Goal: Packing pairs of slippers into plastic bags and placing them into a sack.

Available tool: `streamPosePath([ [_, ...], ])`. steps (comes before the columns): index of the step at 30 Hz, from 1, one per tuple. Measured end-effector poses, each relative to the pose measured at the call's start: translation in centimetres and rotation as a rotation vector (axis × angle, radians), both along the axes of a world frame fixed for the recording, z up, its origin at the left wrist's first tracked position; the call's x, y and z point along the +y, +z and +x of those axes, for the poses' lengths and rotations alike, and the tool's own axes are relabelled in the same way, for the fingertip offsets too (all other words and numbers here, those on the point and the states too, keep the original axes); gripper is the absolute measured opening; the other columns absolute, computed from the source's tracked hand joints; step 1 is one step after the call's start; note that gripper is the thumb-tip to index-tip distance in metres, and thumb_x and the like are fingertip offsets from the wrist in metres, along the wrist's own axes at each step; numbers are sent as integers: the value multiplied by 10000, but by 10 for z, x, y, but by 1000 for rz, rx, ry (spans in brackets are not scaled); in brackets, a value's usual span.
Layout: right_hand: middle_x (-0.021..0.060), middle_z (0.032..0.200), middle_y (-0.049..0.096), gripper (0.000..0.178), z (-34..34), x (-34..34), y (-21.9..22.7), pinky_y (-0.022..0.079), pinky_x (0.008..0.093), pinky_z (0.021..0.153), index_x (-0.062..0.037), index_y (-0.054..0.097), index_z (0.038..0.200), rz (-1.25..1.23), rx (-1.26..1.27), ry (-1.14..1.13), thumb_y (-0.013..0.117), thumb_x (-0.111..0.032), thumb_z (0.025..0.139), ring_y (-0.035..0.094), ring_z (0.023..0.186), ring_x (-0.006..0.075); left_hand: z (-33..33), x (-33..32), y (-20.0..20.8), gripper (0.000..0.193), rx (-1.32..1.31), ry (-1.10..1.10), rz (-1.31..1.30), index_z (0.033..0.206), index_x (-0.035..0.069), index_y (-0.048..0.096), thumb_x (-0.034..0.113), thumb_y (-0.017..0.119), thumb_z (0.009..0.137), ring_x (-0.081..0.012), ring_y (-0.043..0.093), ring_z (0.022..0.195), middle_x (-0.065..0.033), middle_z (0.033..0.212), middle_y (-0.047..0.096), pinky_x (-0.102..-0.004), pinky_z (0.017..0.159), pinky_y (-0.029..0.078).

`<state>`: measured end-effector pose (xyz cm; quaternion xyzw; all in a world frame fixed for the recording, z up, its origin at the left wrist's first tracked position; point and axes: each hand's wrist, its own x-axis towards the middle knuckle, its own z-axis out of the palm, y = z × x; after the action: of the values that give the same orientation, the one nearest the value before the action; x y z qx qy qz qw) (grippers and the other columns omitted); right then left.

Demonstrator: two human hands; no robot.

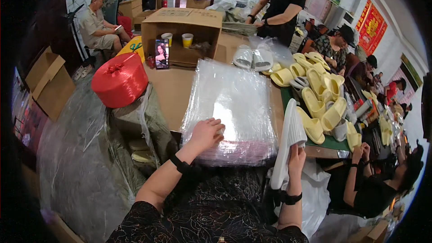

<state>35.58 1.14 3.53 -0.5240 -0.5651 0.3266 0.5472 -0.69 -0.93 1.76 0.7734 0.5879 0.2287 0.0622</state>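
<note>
1. The left hand point(206, 133) is laid flat, fingers spread, on the near left part of a stack of clear plastic bags point(234, 108); nothing is seen to be clasped in it, and whether a single bag is pinched under the fingertips cannot be told.
2. The stack of clear plastic bags is set at the near edge of the tabletop point(173, 85), about midway along it, with a reddish strip showing along its nearest edge.
3. The right hand point(296, 156) is closed around the lower part of a white slipper point(288, 139), which is held upright on its end, just beside the right edge of the stack.
4. A black band is worn on each wrist.
5. A heap of yellow slippers point(315, 94) is spread along the right edge of the tabletop, on a green mat, with a few white ones mixed in.
6. A pair of white slippers in a clear bag point(253, 57) is seen beyond the far edge of the stack.
7. A red spool of twine point(119, 80) is placed at the left edge of the tabletop.
8. An open cardboard box point(182, 29) is stood at the far edge, with two paper cups inside and a phone point(162, 54) propped upright against its front.
9. Other people are seated along the right side, one stands at the far end, and one sits at the far left.
</note>
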Motion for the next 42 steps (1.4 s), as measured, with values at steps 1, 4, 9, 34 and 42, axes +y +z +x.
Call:
streamPosePath([
  [1,-10,792,581,312,6,-8,-1,375,232,593,53,593,944,-3,-1,-11,555,-251,1001,464,700,51,2,2,1,430,-51,11,-13,1217,121,644,359,676,861,-335,546,1223,-132,1320,596,-420,1051,417],
  [4,-8,839,600,294,16,-26,1,389,216,617,57,595,1005,-8,171,16,565,-235,1001,493,724,53,3,5,4,349,-134,14,31,1174,110,665,278,673,867,-331,562,1196,-129,1271,622,-413,1022,443],
  [9,28,919,635,234,21,-44,-5,448,224,707,59,574,1057,-68,119,65,556,-167,999,549,792,70,8,4,18,238,-85,14,117,1067,107,704,202,681,850,-298,626,1058,-77,1137,685,-396,881,516],
  [34,267,787,613,361,-135,-6,21,506,519,675,34,600,764,190,-845,311,599,-300,901,618,717,440,24,-11,68,298,-375,-312,153,1218,127,659,144,572,933,-303,418,1376,-29,1380,575,-527,1167,226],
  [42,271,777,607,345,-132,-23,17,506,522,669,52,597,772,255,-799,344,612,-269,897,617,709,443,6,-9,62,288,-426,-198,84,1212,134,667,128,553,948,-316,420,1374,-62,1354,594,-505,1179,214],
])
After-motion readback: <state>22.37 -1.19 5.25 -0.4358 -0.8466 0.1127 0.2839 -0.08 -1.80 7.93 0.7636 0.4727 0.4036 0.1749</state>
